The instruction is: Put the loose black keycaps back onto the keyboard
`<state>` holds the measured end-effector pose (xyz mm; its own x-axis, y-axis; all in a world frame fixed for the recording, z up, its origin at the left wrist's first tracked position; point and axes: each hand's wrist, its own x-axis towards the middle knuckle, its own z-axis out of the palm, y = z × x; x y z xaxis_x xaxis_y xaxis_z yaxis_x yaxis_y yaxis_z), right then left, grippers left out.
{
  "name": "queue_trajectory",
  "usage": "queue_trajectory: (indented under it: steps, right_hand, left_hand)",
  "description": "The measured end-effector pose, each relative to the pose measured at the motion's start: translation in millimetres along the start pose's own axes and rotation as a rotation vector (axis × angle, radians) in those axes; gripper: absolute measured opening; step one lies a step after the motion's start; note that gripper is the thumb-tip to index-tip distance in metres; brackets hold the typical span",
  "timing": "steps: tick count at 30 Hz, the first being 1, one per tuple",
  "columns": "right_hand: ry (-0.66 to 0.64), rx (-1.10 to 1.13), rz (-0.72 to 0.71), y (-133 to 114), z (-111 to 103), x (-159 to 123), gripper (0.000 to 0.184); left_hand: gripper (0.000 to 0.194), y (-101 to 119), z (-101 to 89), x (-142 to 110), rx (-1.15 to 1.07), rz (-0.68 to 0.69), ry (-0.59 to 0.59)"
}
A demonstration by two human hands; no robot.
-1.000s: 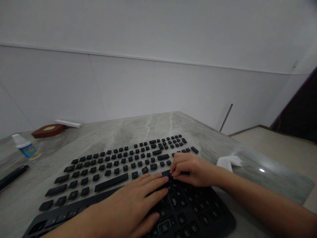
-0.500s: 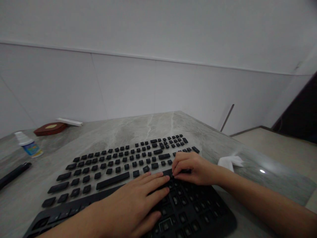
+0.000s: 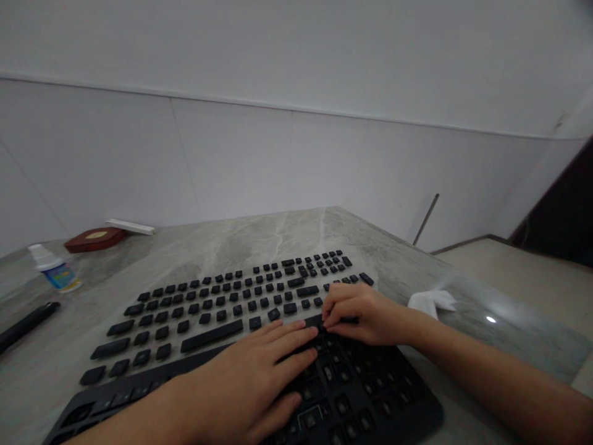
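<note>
A black keyboard base point(image 3: 398, 395) lies at the near edge of the view, with many bare key sockets showing. My left hand point(image 3: 259, 371) rests flat across it, fingers spread, fingertips on its far part. Just right of those fingertips, my right hand point(image 3: 354, 312) is closed in a pinch at the base's far edge. A short dark piece shows between its fingers and palm; what it is I cannot make out. Loose black keycaps point(image 3: 221, 316) are laid out in rows beyond the base, among them a long space bar point(image 3: 212, 336).
On the left stand a white spray bottle point(image 3: 55, 269) with a blue label and a reddish-brown box point(image 3: 95, 240) beside a white strip point(image 3: 130, 227). A black rod-like object point(image 3: 28, 324) lies nearer. White tissue point(image 3: 430, 303) lies right of my right hand, on the marbled table point(image 3: 504, 343).
</note>
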<state>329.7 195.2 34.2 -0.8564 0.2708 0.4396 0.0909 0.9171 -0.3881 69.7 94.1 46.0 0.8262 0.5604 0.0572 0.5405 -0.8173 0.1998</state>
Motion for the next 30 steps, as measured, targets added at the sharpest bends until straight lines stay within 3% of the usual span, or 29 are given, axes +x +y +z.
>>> queue_trajectory:
  steps: [7,14,20,30]
  right_hand:
    - [-0.021,-0.035,-0.024,-4.7,-3.3,1.9,0.010]
    - [-0.099,-0.205,-0.041,-22.8,2.7,5.9,0.017]
    - [-0.167,-0.399,0.042,-33.7,12.1,10.0,0.015]
    - [-0.223,-0.338,0.172,-41.0,10.6,9.0,0.016]
  left_hand:
    - [0.056,0.0,0.2,-0.4,0.011,-0.001,-0.014]
    - [0.059,0.6,-2.3,2.1,0.008,-0.005,-0.054]
    - [0.060,0.5,-1.1,3.3,0.002,-0.004,-0.040]
    - [0.060,1.7,1.0,2.1,-0.020,-0.016,-0.031]
